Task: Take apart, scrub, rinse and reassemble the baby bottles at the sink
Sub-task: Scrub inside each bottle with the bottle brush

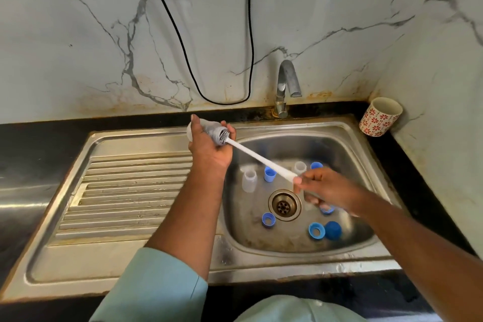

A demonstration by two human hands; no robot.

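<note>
My left hand (209, 146) grips a clear baby bottle (206, 127), held on its side above the sink's back left corner. A white bottle brush (258, 158) has its grey bristle head inside the bottle's mouth. My right hand (324, 188) pinches the brush's handle end over the basin. In the sink basin (352, 154) stand another clear bottle (249, 180), a blue cap (269, 174), a clear piece (300, 167) and a blue piece (316, 165). Blue rings (268, 219) (316, 230) and a blue dome cap (333, 230) lie near the drain (284, 204).
The tap (286, 86) stands behind the basin, with no water running. A ribbed draining board (125, 191) lies to the left. A patterned cup (380, 116) sits on the dark counter at the back right. A black cable (222, 100) hangs down the marble wall.
</note>
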